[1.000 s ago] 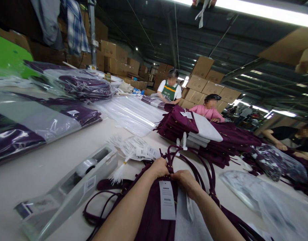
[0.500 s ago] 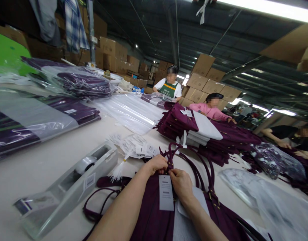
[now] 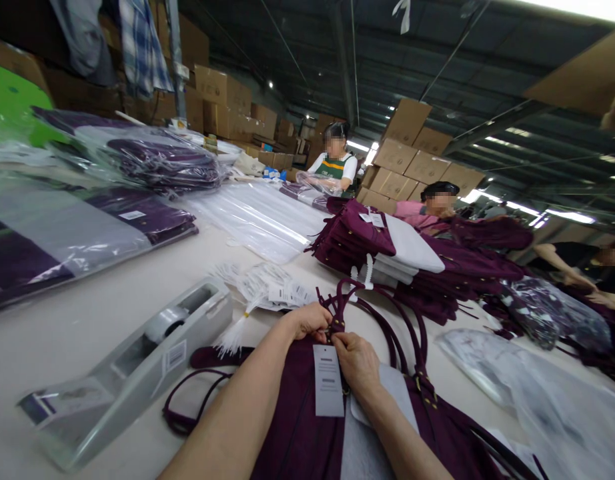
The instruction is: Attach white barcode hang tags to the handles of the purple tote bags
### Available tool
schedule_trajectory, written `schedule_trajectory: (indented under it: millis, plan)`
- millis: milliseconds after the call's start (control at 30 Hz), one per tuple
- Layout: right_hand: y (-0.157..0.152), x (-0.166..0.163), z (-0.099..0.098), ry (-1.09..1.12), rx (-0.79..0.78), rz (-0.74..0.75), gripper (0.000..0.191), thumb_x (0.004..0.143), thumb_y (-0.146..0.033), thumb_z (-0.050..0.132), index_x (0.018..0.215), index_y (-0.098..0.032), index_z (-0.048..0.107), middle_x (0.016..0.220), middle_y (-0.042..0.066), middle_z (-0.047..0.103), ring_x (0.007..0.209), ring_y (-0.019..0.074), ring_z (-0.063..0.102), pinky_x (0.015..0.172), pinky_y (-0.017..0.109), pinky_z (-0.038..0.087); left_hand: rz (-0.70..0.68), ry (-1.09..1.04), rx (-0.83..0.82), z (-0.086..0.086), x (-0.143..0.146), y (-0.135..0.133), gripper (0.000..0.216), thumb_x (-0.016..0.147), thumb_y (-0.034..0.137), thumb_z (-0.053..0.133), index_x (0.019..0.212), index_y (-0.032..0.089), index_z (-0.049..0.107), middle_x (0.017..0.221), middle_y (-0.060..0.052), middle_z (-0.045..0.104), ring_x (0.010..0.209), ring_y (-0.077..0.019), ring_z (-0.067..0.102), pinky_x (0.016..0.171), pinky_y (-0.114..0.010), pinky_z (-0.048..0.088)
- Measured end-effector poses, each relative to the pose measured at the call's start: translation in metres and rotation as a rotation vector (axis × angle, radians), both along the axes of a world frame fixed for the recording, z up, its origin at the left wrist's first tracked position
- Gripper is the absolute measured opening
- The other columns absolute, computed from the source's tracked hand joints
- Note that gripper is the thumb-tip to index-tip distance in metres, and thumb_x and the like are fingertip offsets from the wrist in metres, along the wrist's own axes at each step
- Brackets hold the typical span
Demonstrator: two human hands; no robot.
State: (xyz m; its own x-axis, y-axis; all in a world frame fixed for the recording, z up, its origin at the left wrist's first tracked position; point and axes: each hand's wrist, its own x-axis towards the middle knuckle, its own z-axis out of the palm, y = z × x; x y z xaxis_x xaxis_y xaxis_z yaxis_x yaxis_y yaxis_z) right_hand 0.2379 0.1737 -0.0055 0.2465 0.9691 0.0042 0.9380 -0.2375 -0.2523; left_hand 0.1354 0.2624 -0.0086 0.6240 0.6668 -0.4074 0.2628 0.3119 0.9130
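Note:
In the head view a dark purple handbag [image 3: 307, 400] lies before me, with looped handles [image 3: 345, 293] at its top. My left hand [image 3: 311, 321] is closed at the base of a handle, its fingertips pressed against the bag. From the other side my right hand [image 3: 356, 360] pinches at the same spot, thumb and finger together. Whatever thin piece may be between the fingertips is too small to see. A grey-white hang tag [image 3: 328, 380] dangles just below, between both hands. Another purple bag [image 3: 447, 420] with white padding lies beside it on the right.
Left of my arms stands a grey tape dispenser [image 3: 137, 373]. Bundled white tags with strings [image 3: 267, 287] lie beyond my left hand. Stacked purple bags [image 3: 377, 247] sit farther back, near clear plastic sleeves [image 3: 257, 213] and bagged goods [image 3: 87, 233]. Several co-workers stand across the table.
Both hands stay at the handle base with small finger movements; the tag hangs almost unchanged. The camera view shifts slightly. Across the table, the co-worker in pink now lifts a purple bag.

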Motion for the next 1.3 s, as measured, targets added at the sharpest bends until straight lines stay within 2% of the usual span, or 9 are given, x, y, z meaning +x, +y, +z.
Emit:
schedule_trajectory:
  millis: [167, 333, 467, 800, 967, 1100, 1233, 1300]
  plan:
    - [0.000, -0.001, 0.001, -0.040, -0.002, 0.022, 0.026, 0.087, -0.027, 0.042, 0.077, -0.025, 0.066, 0.082, 0.001, 0.064, 0.075, 0.0146, 0.057, 0.056, 0.023, 0.029, 0.095, -0.007, 0.042, -0.001, 0.000, -0.003, 0.022, 0.053, -0.006, 0.035, 0.050, 0.011, 0.049, 0.032, 0.004, 0.044, 0.032, -0.0060, 0.046, 0.036, -0.012, 0.034]
    - [0.000, -0.001, -0.003, -0.084, 0.021, 0.010, 0.026, 0.088, -0.028, 0.041, 0.079, -0.025, 0.065, 0.080, 0.002, 0.063, 0.071, 0.0141, 0.057, 0.055, 0.024, 0.027, 0.092, -0.029, 0.018, 0.000, -0.001, -0.002, 0.025, 0.059, -0.004, 0.040, 0.064, 0.009, 0.061, 0.038, 0.003, 0.049, 0.035, -0.0057, 0.048, 0.036, -0.012, 0.035]
    - [-0.002, -0.003, -0.004, -0.145, 0.024, 0.018, 0.028, 0.089, -0.027, 0.038, 0.075, -0.023, 0.063, 0.077, 0.002, 0.061, 0.068, 0.0135, 0.056, 0.054, 0.025, 0.025, 0.069, -0.042, -0.013, -0.001, -0.001, 0.000, 0.026, 0.063, -0.002, 0.042, 0.072, 0.009, 0.064, 0.041, 0.003, 0.052, 0.035, -0.0052, 0.049, 0.036, -0.012, 0.036]
    - [0.000, -0.003, -0.002, -0.141, -0.017, 0.078, 0.028, 0.089, -0.025, 0.034, 0.080, -0.022, 0.061, 0.078, 0.001, 0.060, 0.066, 0.0118, 0.055, 0.053, 0.025, 0.025, 0.020, -0.077, 0.009, 0.003, -0.007, -0.002, 0.019, 0.052, -0.004, 0.043, 0.055, 0.010, 0.054, 0.039, 0.003, 0.050, 0.037, -0.0068, 0.049, 0.039, -0.014, 0.038]
    - [-0.001, -0.003, -0.001, -0.135, -0.015, 0.077, 0.028, 0.088, -0.023, 0.035, 0.080, -0.021, 0.062, 0.078, 0.002, 0.061, 0.068, 0.0133, 0.055, 0.054, 0.025, 0.026, 0.067, -0.022, 0.149, -0.001, -0.002, -0.006, 0.017, 0.053, -0.003, 0.043, 0.052, 0.012, 0.050, 0.036, 0.006, 0.044, 0.036, -0.0061, 0.045, 0.040, -0.015, 0.036]
    - [-0.003, 0.001, -0.003, -0.037, 0.039, 0.052, 0.026, 0.085, -0.021, 0.039, 0.081, -0.021, 0.065, 0.079, 0.003, 0.063, 0.072, 0.0145, 0.057, 0.060, 0.024, 0.031, 0.096, 0.066, 0.309, -0.006, 0.003, -0.008, 0.016, 0.053, 0.000, 0.045, 0.054, 0.013, 0.053, 0.038, 0.008, 0.040, 0.036, -0.0059, 0.041, 0.042, -0.016, 0.034]
    - [-0.004, 0.004, -0.010, 0.073, 0.154, 0.046, 0.025, 0.083, -0.020, 0.041, 0.093, -0.019, 0.065, 0.087, 0.004, 0.064, 0.080, 0.0155, 0.058, 0.069, 0.023, 0.035, 0.113, 0.145, 0.446, -0.006, 0.005, -0.009, 0.014, 0.052, 0.001, 0.049, 0.053, 0.014, 0.056, 0.041, 0.008, 0.039, 0.047, -0.0075, 0.044, 0.049, -0.017, 0.036]
    - [-0.005, 0.003, -0.012, 0.070, 0.191, 0.069, 0.025, 0.083, -0.019, 0.041, 0.093, -0.019, 0.064, 0.085, 0.003, 0.064, 0.079, 0.0156, 0.058, 0.069, 0.023, 0.036, 0.124, 0.163, 0.492, -0.006, 0.005, -0.009, 0.015, 0.051, 0.001, 0.050, 0.052, 0.014, 0.057, 0.043, 0.007, 0.039, 0.053, -0.0083, 0.045, 0.052, -0.017, 0.035]
